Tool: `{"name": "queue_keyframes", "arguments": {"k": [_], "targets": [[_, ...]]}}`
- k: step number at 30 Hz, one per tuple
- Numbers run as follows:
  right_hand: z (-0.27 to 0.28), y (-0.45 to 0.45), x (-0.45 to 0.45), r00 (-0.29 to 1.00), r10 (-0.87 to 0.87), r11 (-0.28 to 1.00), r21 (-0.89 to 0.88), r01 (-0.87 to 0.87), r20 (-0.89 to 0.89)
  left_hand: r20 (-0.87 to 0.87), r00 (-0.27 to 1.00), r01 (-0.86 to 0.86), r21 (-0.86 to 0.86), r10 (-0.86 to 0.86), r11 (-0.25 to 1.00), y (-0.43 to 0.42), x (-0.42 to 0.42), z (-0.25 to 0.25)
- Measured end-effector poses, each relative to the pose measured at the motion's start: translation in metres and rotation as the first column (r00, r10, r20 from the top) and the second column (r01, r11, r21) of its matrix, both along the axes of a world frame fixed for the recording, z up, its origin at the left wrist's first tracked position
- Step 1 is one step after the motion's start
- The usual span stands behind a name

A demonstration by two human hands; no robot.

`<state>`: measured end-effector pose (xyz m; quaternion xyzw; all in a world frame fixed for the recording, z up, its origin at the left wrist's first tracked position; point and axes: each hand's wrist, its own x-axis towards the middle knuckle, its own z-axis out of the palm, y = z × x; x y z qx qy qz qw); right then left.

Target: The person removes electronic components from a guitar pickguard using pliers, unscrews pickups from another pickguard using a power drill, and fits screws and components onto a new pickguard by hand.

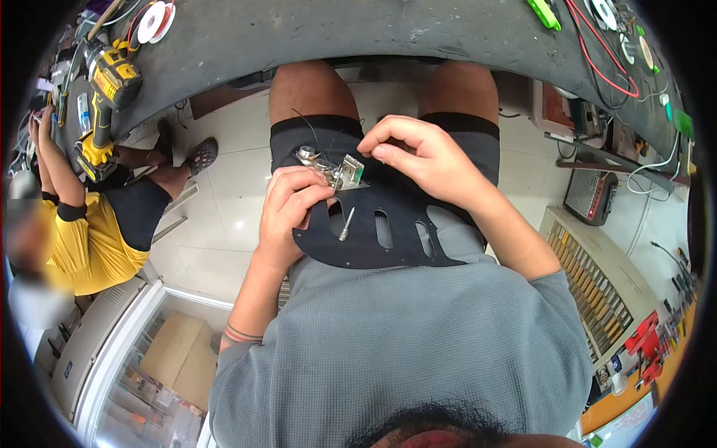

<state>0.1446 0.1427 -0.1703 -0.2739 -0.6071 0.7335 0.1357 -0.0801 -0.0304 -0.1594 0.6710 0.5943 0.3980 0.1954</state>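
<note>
A black pickguard-like plate (358,243) with several oblong cutouts lies face down across my lap. My left hand (287,205) is closed on its left edge, fingers over the metal parts mounted there. Beside those fingers are a round metal potentiometer (306,154) and a small switch with a green board (352,172). A thin dark wire (312,128) sticks up from them. My right hand (418,153) hovers just above the switch, thumb and forefinger pinched; anything between them is too small to tell. A metal screw with a ribbed end (347,224) rests on the plate.
The dark workbench (321,33) runs ahead of my knees. A yellow cordless drill (108,97) and a wire spool (155,21) are on its left. A co-worker in a yellow shirt (93,239) sits at left. A drawer cabinet (597,284) stands at right.
</note>
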Motion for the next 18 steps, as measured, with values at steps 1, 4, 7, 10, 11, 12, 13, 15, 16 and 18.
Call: {"name": "queue_keyframes", "arguments": {"k": [1,4,7,10,11,12,13,15,16,18], "targets": [[-0.002,-0.002,-0.005,1.0,-0.007,0.998,-0.064,0.007,-0.007,-0.009,1.0,-0.003,-0.008,0.003,1.0,0.0,0.0,0.002],[0.002,-0.003,-0.011,1.0,0.005,0.972,-0.235,-0.009,-0.016,-0.018,1.0,-0.008,-0.01,0.008,1.0,0.002,0.001,0.005],[-0.001,-0.004,-0.015,0.998,0.014,0.953,-0.301,-0.031,-0.059,0.017,1.0,-0.002,-0.009,0.002,1.0,0.003,0.0,0.004],[-0.003,-0.009,-0.019,0.995,-0.012,0.934,-0.356,-0.025,-0.101,0.046,0.999,-0.004,-0.019,0.005,1.0,0.002,-0.001,0.002],[-0.003,-0.008,-0.02,0.994,-0.011,0.933,-0.359,-0.028,-0.107,0.049,0.999,-0.002,-0.018,0.003,1.0,0.003,-0.001,0.002],[-0.004,-0.009,-0.021,0.994,-0.012,0.931,-0.365,-0.03,-0.111,0.055,0.999,0.001,-0.02,0.0,1.0,0.004,-0.001,0.004],[-0.005,-0.01,-0.021,0.993,-0.013,0.927,-0.373,-0.03,-0.114,0.061,0.998,0.005,-0.024,-0.004,1.0,0.004,-0.001,0.005],[-0.008,-0.01,-0.021,0.993,-0.01,0.911,-0.409,-0.04,-0.118,0.065,0.998,0.003,-0.027,-0.001,1.0,0.004,-0.001,0.006],[-0.009,-0.011,-0.021,0.993,-0.009,0.904,-0.426,-0.044,-0.122,0.066,0.998,0.003,-0.027,-0.001,1.0,0.004,-0.001,0.006],[-0.008,-0.012,-0.021,0.995,0.015,0.951,-0.307,-0.044,-0.094,0.07,0.998,0.004,-0.02,-0.002,1.0,0.005,0.0,0.005]]}}
